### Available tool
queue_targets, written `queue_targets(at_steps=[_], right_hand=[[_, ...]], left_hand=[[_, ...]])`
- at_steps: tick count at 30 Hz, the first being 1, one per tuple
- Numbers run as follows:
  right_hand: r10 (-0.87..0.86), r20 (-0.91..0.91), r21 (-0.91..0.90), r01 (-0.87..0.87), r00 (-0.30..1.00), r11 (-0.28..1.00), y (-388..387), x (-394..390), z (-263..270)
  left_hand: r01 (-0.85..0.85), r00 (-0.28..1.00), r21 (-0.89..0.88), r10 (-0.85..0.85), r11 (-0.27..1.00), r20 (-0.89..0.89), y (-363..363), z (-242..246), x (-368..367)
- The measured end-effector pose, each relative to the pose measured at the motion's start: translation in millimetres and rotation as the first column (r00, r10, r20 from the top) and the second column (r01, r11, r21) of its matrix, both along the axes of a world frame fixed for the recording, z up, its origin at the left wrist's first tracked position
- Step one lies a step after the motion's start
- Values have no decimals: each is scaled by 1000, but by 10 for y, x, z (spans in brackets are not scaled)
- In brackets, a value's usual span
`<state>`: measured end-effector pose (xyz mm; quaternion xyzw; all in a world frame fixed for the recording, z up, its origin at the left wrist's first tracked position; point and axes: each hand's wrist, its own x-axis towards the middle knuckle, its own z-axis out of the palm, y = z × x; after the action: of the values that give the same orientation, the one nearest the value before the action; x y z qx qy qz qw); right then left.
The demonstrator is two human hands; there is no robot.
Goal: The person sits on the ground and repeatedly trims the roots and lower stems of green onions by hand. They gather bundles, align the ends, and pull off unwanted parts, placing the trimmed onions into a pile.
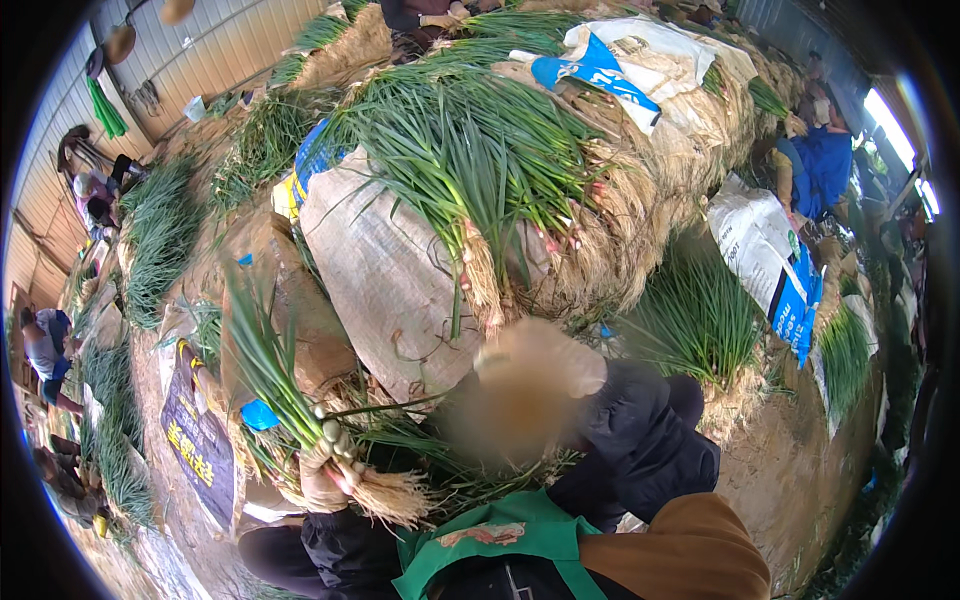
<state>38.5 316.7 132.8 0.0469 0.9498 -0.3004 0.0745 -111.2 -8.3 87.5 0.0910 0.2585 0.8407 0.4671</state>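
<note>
My left hand [325, 469], in a pale glove, is closed around a bunch of green onions [296, 397], with the leaves pointing up and left and the stringy roots to the right. My right hand [547, 360] reaches forward to the roots of a small bundle [480, 277] at the near edge of the pile; a blur covers part of it, so its grip cannot be told. Behind it a large heap of green onions [465, 135] lies with leaves to the left and roots to the right, partly on a woven sack [382, 277]. Loose leaves lie before my green apron [495, 529].
A printed dark sack [196, 442] lies at the left. More green onions [694, 322] stand on the right beside a white and blue sack [765, 262]. Long rows of leaves [161, 240] run along the left. Several people work around, one at the top [424, 19].
</note>
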Motion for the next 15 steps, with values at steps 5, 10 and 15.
queue_targets(at_steps=[5, 10, 15], right_hand=[[-601, -479, 111, 724, 639, 681, 474, -744, -63], [-527, -574, -4, 641, 627, 767, 326, -677, -162], [-591, -534, -164, 611, 605, 774, 64, -493, -128]], left_hand=[[29, 999, -128, -23, 991, 44, 537, 88, -106], [34, 998, -256, -20, 966, 57, 1358, 143, -108], [331, 935, -195, -349, 923, -67, 2120, -16, -507]])
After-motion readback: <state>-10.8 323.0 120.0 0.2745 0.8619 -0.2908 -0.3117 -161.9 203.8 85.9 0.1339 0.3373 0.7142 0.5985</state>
